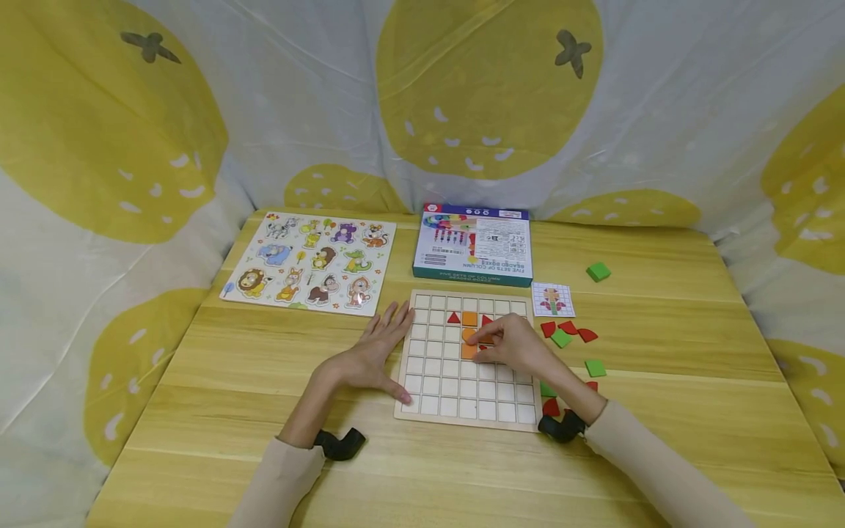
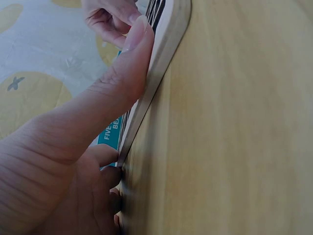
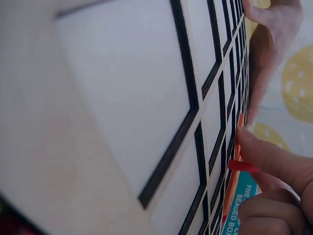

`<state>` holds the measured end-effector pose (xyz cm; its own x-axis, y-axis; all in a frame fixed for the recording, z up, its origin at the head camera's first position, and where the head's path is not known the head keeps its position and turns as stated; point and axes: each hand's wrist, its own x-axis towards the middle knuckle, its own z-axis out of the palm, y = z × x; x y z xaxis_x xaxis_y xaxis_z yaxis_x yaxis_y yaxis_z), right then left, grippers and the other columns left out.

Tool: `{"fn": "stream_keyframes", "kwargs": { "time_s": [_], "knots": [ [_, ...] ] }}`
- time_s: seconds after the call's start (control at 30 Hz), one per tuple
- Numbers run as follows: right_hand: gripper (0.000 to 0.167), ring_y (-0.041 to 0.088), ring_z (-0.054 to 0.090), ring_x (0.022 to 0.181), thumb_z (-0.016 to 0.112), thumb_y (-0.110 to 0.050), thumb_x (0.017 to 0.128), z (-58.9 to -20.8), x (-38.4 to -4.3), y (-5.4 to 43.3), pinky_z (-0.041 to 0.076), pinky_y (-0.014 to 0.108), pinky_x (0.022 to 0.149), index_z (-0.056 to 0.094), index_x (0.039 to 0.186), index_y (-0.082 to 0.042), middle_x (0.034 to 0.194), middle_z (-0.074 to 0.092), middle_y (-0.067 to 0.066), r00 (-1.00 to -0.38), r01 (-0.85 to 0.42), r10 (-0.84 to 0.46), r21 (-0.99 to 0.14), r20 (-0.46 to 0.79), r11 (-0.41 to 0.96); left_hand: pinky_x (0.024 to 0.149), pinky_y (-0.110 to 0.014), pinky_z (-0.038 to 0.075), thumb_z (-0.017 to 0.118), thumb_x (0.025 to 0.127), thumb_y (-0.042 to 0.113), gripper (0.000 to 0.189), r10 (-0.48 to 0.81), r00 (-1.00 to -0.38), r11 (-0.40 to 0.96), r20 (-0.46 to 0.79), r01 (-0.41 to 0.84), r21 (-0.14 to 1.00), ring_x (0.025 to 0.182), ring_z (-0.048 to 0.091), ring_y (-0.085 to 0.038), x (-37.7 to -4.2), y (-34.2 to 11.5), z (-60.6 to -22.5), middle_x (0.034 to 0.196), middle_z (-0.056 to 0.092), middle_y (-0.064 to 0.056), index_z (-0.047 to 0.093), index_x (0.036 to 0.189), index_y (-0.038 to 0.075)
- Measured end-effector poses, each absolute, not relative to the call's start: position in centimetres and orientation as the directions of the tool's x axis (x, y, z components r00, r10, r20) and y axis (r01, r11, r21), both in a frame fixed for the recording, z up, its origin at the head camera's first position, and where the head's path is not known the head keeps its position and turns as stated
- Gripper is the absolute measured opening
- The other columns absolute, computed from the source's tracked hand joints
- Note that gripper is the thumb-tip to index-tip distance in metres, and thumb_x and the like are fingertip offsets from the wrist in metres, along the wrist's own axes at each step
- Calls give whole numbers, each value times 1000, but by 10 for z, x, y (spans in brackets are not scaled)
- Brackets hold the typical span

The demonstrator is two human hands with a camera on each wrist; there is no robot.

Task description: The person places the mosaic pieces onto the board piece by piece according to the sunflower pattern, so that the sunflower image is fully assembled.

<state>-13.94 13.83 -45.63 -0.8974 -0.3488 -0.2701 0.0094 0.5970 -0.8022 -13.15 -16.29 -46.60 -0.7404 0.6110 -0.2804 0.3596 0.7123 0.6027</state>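
- Pale wood, head view: grid board lies flat on the table; left hand rests at its left side, fingers spread apart, thumb on the lower-left corner.
- Head, risk: right hand works over the middle cells, fingertips close above orange tiles; a brush could knock these out of place. Black wrist mount sits near loose red pieces; a low pass might sweep them aside.
- Head, containers: board cells hold a red triangle and the orange tiles; lowest row bare. Animal puzzle carries animal figures. Box is closed; contents cannot be told.
- Left wrist, risk: thumb lies on the board's rim, other fingertips by its side. Should that hold ease, a sideways push could slide the board. Cells seen too edge-on to read.
- Right wrist, risk: thumb and finger clamp a red piece above the cells; a loose pinch or poor angle might drop it askew. Nearest cells bare; the piece's shape cannot be told.
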Motion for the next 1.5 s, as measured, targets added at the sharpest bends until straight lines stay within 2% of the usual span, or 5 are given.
{"fn": "stream_keyframes", "kwargs": {
  "time_s": [0.2,0.33,0.67,1.27,1.5],
  "knots": [
    [21,17,33,60,88,-14,82,-457,-139,149,20,23,53,84,103,-14,66,46,-1,-888,49,-349,-816,-300,576,131,-59,-9,96,65,51,147,614,-738,708,-280,358,609,161,-18,-35,-132,-162,-467,174,-14,-12,-2,166,5],
    [21,16,27,55,87,-14,84,-456,-139,160,19,24,51,83,105,-13,58,30,-2,-891,69,-333,-816,-310,574,131,-58,-10,96,65,51,148,613,-738,709,-280,358,608,161,-18,-35,-132,-163,-467,174,-14,-13,-2,166,5],
    [16,17,30,56,85,-16,86,-459,-140,163,21,24,52,84,102,-15,59,31,-2,-885,69,-345,-821,-313,567,131,-59,-9,96,64,52,148,609,-743,710,-277,357,607,161,-18,-35,-132,-164,-467,175,-14,-13,-1,166,6],
    [19,14,26,54,87,-13,83,-460,-139,158,17,22,52,84,102,-15,56,30,-5,-865,-43,-427,-807,-265,589,131,-58,-10,96,65,51,147,611,-741,710,-280,356,608,161,-18,-34,-132,-163,-467,175,-14,-12,-1,166,5],
    [13,16,31,55,86,-13,84,-463,-139,159,20,24,52,84,97,-13,55,35,-3,-881,-48,-401,-797,-251,602,131,-58,-10,96,65,51,148,613,-740,709,-275,363,604,161,-18,-35,-132,-163,-467,174,-13,-13,-2,166,5]
  ]
}}
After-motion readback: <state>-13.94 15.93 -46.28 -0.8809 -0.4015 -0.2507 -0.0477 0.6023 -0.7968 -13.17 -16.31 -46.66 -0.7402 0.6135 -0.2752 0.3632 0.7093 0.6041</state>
